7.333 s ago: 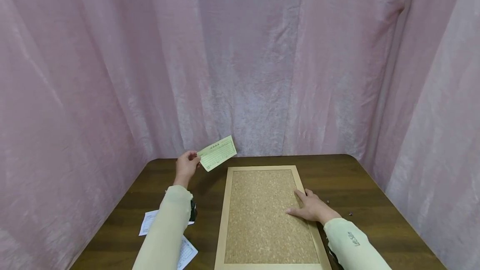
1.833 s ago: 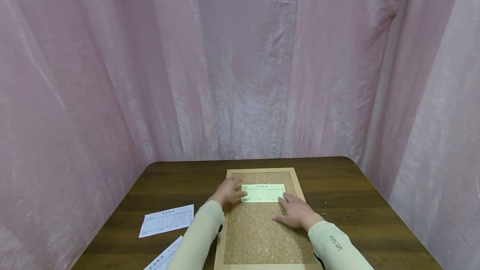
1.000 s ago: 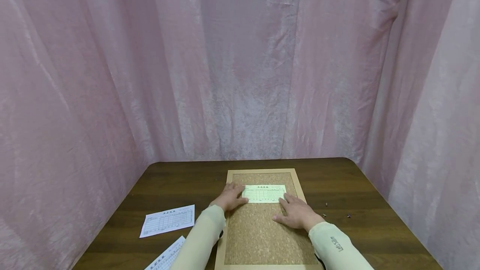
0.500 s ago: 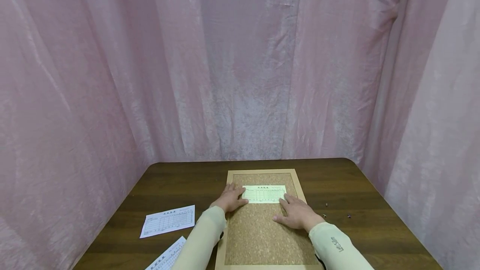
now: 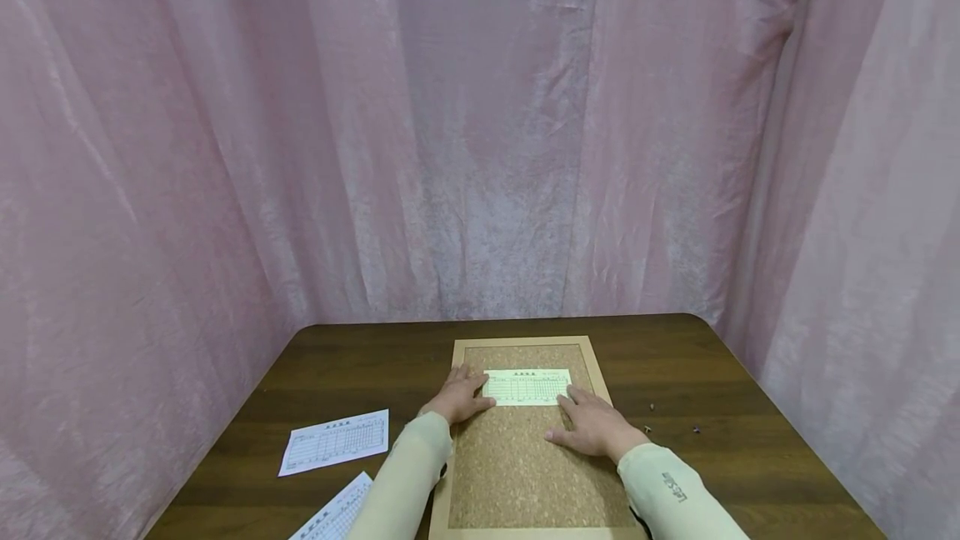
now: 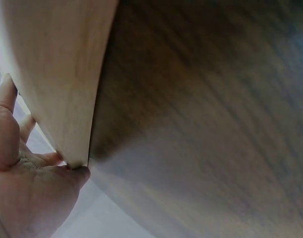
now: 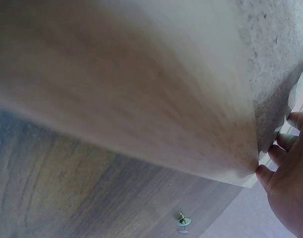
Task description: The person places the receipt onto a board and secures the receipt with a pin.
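Observation:
A pale green printed paper slip [image 5: 527, 388] lies flat across the upper part of a wood-framed cork board [image 5: 536, 482]. My left hand [image 5: 456, 400] spreads over the board's left frame, its thumb and fingertips at the slip's left edge. At the slip's lower right corner, my right hand [image 5: 592, 426] rests palm down with straight fingers touching it. In the left wrist view, fingers [image 6: 82, 173] of the left hand reach over the pale wooden frame [image 6: 62, 74]. The right wrist view has the right hand's fingertips [image 7: 264, 173] along the frame and cork.
Two white printed slips lie left of the board: one whole slip [image 5: 336, 442] and one slip [image 5: 335, 513] partly behind the left sleeve. Several small pushpins [image 7: 184, 219] lie on the dark wooden table [image 5: 712, 490] to the right. Pink curtains [image 5: 495, 132] hang around it.
Earlier my left hand pinched the green slip up in the air; now it lies on the board between both hands. The left fingers have since settled at its edge; the last half second shows no motion.

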Demonstrator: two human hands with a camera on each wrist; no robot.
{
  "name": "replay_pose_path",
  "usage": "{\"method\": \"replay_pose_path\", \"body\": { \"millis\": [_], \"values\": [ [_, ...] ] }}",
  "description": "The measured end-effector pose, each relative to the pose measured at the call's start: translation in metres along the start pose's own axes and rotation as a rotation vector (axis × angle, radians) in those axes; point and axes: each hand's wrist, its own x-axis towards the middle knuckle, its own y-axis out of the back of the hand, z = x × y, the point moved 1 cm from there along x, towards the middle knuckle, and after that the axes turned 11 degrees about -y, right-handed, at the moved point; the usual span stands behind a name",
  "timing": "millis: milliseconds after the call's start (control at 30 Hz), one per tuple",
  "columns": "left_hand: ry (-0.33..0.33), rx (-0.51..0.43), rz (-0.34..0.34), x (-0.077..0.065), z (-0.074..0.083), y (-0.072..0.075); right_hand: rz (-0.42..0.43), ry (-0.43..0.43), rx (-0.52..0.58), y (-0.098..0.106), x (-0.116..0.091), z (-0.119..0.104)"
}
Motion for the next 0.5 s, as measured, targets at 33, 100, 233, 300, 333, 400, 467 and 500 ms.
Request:
{"method": "replay_pose_path", "body": {
  "millis": [33,100,233,300,333,400,467,500],
  "values": [
    [0.001,-0.003,0.003,-0.0002,0.0005,-0.0001,0.002,-0.001,0.000,-0.0001,-0.0001,0.0002],
    [0.007,-0.005,0.004,-0.0007,0.0018,-0.0001,0.005,-0.001,0.003,-0.0001,-0.0003,0.0004],
    [0.015,0.000,0.007,-0.0012,0.0041,0.0001,0.003,-0.005,0.017,0.0009,-0.0007,0.0010],
    [0.016,0.002,0.009,-0.0013,0.0044,-0.0003,-0.001,-0.009,0.023,0.0019,-0.0008,0.0014],
    [0.014,0.003,0.010,-0.0013,0.0043,-0.0006,-0.006,-0.012,0.028,0.0024,-0.0009,0.0017],
    [0.010,0.006,0.013,-0.0013,0.0036,-0.0009,-0.010,-0.016,0.035,0.0031,-0.0008,0.0023],
    [0.008,0.009,0.015,-0.0015,0.0029,-0.0009,-0.012,-0.016,0.039,0.0036,-0.0006,0.0026],
    [0.008,0.012,0.013,-0.0017,0.0027,-0.0006,-0.013,-0.015,0.037,0.0037,-0.0004,0.0026]
  ]
}}
